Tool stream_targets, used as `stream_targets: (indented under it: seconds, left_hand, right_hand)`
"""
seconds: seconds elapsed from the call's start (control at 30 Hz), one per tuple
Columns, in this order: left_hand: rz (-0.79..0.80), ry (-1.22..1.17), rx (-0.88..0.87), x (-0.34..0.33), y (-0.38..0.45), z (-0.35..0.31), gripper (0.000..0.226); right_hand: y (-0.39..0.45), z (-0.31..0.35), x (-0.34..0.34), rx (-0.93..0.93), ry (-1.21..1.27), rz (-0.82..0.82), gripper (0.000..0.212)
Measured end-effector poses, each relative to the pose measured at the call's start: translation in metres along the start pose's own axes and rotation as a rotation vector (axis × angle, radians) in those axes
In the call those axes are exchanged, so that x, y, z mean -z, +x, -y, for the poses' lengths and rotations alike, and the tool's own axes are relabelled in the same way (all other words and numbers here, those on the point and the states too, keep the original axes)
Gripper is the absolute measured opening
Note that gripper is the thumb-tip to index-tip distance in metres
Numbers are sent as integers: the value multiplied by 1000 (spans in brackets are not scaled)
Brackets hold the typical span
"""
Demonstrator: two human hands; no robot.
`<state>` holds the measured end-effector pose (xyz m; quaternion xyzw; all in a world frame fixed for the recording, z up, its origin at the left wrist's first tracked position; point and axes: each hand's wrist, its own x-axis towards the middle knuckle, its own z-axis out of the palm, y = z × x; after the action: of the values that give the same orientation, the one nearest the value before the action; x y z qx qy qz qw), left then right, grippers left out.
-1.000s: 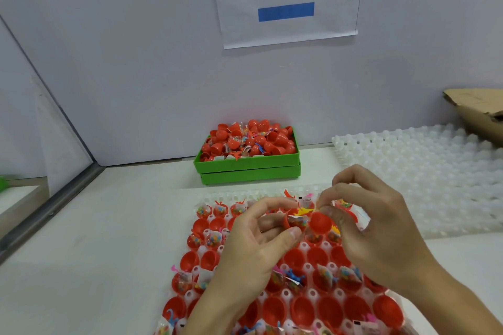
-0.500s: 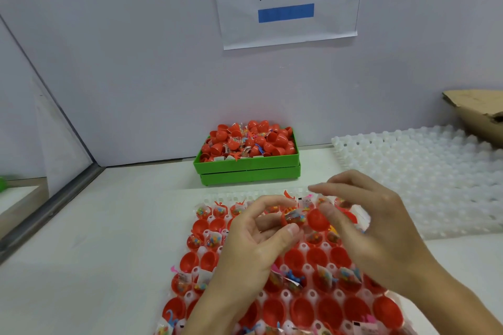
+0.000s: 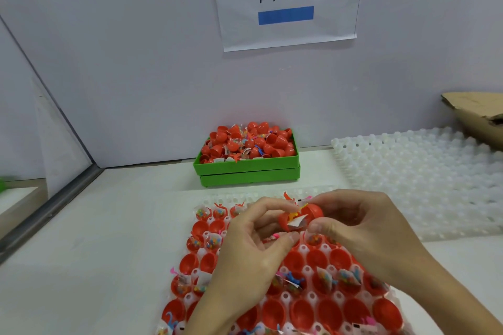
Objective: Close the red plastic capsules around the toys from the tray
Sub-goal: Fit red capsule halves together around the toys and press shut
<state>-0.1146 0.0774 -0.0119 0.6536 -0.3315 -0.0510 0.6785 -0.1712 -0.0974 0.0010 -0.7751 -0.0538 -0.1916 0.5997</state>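
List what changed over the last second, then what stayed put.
The right hand brought its red plastic capsule half leftward against the half in the left hand, so the two now meet, not fully shut, around the small toy with its paper slip. Both hands kept their grips. The white moulded tray of red halves, the green plastic bin and the wall sign stayed put.

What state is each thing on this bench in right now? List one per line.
Capsule: part open, toy and paper poking out.
Left hand: pinches the capsule.
Right hand: grips the capsule.
Tray: open red halves, some holding toys.
Green bin: heaped with red capsules.
White tray: bare cells.
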Motion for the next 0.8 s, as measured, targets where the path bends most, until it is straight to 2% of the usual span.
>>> stream_targets:
  seconds: [0.27,0.53,0.67,0.8]
  left_hand:
    - [1,44,8,0,-1,-1,30]
    - [-74,396,-29,-4,-4,3,38]
    - [-53,298,-33,-2,-4,1,36]
    - [-51,125,0,-3,-4,-3,19]
  right_hand:
    - [-1,0,-2,-35,26,-25,31]
    - [-3,-2,-13,-19,-127,-64,20]
    - [-3,-1,-13,-9,-97,-70,20]
    - [-4,2,-13,-7,-52,-77,22]
